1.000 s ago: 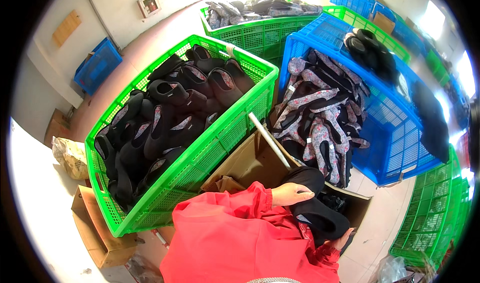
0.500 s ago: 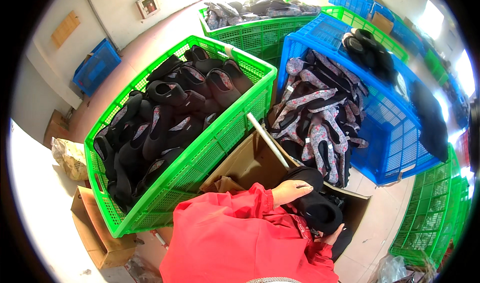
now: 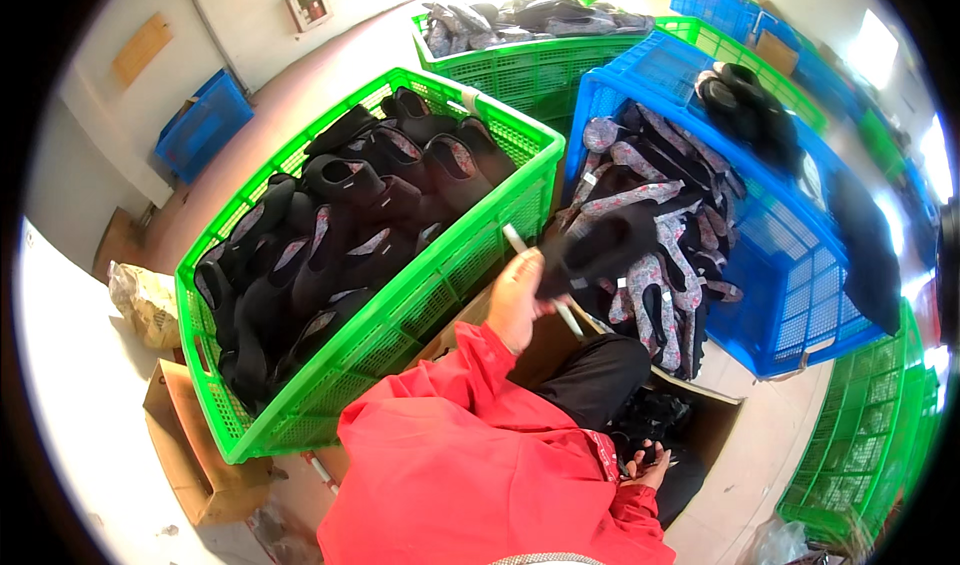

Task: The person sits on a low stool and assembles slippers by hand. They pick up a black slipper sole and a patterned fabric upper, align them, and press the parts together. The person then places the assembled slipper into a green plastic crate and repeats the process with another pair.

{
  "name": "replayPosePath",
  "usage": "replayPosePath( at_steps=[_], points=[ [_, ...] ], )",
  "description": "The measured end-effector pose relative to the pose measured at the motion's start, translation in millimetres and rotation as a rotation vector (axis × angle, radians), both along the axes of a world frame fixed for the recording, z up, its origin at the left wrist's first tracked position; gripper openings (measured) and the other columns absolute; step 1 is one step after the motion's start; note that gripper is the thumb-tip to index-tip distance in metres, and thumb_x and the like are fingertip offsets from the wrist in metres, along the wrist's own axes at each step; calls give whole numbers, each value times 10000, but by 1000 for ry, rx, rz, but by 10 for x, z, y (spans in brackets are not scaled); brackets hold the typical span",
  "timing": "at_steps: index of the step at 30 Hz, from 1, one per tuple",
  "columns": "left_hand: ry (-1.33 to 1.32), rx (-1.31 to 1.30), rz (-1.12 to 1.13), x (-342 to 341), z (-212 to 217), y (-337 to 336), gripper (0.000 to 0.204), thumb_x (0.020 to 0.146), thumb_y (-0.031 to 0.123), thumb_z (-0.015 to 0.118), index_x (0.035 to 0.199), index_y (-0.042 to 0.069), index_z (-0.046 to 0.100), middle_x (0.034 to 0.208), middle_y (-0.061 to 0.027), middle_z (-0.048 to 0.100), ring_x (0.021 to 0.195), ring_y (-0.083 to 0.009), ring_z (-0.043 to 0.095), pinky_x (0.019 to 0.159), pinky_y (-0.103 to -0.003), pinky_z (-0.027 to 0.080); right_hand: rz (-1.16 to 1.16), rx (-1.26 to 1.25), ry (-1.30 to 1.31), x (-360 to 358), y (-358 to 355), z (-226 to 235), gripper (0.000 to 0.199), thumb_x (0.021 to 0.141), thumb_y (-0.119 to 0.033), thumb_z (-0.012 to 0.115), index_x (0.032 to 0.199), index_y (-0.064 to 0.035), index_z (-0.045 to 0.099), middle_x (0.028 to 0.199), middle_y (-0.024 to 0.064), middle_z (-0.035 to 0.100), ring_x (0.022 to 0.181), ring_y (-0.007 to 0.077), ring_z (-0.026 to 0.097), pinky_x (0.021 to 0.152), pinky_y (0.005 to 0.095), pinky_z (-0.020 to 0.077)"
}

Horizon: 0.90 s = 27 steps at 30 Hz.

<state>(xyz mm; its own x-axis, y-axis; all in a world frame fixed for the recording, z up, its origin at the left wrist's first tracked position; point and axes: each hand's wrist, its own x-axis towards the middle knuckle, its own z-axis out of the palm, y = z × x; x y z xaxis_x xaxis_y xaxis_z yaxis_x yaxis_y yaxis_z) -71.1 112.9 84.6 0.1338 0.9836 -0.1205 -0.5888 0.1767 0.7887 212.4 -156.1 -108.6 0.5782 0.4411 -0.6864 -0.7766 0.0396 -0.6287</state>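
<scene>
My left hand (image 3: 517, 300) is raised between the two crates and grips a black shoe piece (image 3: 592, 250) by its edge. The piece hangs over the near corner of the blue crate (image 3: 800, 265), which is full of grey patterned and black shoe pieces (image 3: 650, 205). My right hand (image 3: 651, 459) is low at my right side, in an open cardboard box (image 3: 720, 405), its fingers among black pieces (image 3: 655, 415). Its grip is hidden. Both arms wear red sleeves.
A green crate (image 3: 400, 315) of black slip-on shoes stands at the left. Behind it is another green crate (image 3: 530, 70) of dark pieces. More green and blue crates line the right side. A small cardboard box (image 3: 185, 455) and a plastic bag (image 3: 145, 300) lie at the lower left.
My left hand rose from the black pieces in the cardboard box and now holds one up by the blue crate. My right hand stayed low in the box.
</scene>
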Motion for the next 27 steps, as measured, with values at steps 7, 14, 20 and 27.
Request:
replayPosePath(
  at_steps=[7,14,20,27],
  points=[
    [-90,250,844,-1098,389,408,395,984,344,518,1290,106,442,1113,-70,620,768,-254,685,616,-291,521,23,44,7,9,-34,-65,356,939,-437,574,1116,-130,546,977,67,664,600,125,587,354,210,285],
    [-19,118,1138,-1806,224,366,597,958,272,545,1450,70,273,1358,-120,438,1094,-225,576,886,-358,486,56,24,42,51,-4,-164,316,951,-409,560,1106,-134,563,955,76,682,578,139,597,342,219,297],
    [213,43,1014,-1520,-71,355,493,950,167,552,1398,111,353,1259,-57,506,999,-170,596,778,-313,480,117,11,38,59,-27,-227,286,943,-381,583,1102,-144,575,966,60,678,597,126,587,361,208,275],
    [353,176,879,-1123,-96,462,442,953,45,516,1376,47,389,1206,-106,539,910,-162,619,705,-252,497,91,-10,70,41,6,-202,236,934,-335,601,1077,-147,596,940,56,681,576,125,580,350,214,277]
  ],
)
